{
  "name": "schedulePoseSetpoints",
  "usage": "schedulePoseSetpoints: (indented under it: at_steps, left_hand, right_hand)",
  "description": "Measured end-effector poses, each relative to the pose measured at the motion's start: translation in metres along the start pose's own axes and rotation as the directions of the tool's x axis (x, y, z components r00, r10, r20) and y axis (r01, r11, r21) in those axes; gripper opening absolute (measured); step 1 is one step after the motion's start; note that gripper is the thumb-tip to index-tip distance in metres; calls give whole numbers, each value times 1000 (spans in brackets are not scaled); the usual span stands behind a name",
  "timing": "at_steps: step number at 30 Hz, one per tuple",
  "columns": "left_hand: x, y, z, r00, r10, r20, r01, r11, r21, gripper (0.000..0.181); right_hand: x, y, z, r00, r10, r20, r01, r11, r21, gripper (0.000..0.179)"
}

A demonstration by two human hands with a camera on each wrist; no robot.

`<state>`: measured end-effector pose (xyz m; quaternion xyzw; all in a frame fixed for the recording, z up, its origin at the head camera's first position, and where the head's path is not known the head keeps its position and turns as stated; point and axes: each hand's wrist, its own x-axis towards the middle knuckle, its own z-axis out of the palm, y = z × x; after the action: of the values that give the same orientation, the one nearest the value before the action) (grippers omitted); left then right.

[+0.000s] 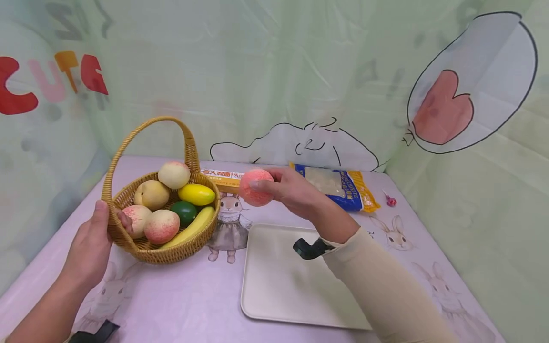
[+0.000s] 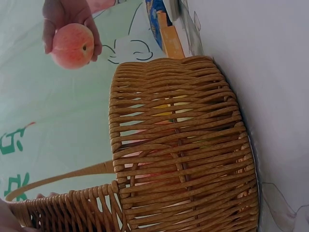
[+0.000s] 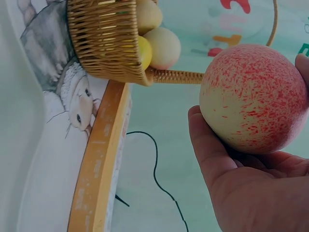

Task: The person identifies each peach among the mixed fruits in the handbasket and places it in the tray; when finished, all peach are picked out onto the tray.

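In the head view a pinkish-red peach (image 1: 256,187) is held between the thumb and fingers of my right hand (image 1: 296,193), raised above the table. The right wrist view shows the peach (image 3: 253,99) with red speckles over a pale patch. My left hand (image 1: 92,243) grips the side of a wicker basket (image 1: 171,255) near the base of its handle, thumb outside and fingertips inside. Several fruits lie in the basket: pale peaches (image 1: 162,226), a tan round fruit (image 1: 152,194), a yellow lemon (image 1: 197,194), a dark green fruit (image 1: 183,213) and a banana (image 1: 193,228).
A beige tray (image 1: 283,286) lies in front, partly under my right forearm. Behind it are an orange-and-white box (image 1: 223,178) and a blue-and-yellow pasta bag (image 1: 353,190). A small wrapped lollipop (image 1: 390,200) is at the right. A printed curtain (image 1: 257,71) hangs behind the table.
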<state>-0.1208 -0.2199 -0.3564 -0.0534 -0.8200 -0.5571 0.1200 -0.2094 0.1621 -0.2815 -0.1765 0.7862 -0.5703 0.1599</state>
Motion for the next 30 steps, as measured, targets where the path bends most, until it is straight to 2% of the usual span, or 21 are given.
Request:
schedulePoseSetpoints:
  at_steps: [5, 17, 24, 30]
  left_hand:
    - [-1, 1, 0, 1000, 2, -2, -2, 1000, 14, 51]
    - [0, 1, 1, 1000, 16, -1, -16, 1000, -12, 51]
    - [0, 2, 1, 1000, 17, 3, -17, 1000, -2, 51]
    - [0, 3, 1, 1000, 12, 3, -12, 1000, 0, 50]
  right_hand:
    - [-5, 14, -2, 998, 62, -16, -62, 998, -13, 37]
    - [-16, 45, -1, 979, 197, -59, -198, 980, -8, 45]
    - [-17, 59, 1, 976, 210, -53, -212, 977, -38, 41]
    - [-19, 70, 4, 973, 225, -61, -230, 967, -106, 37]
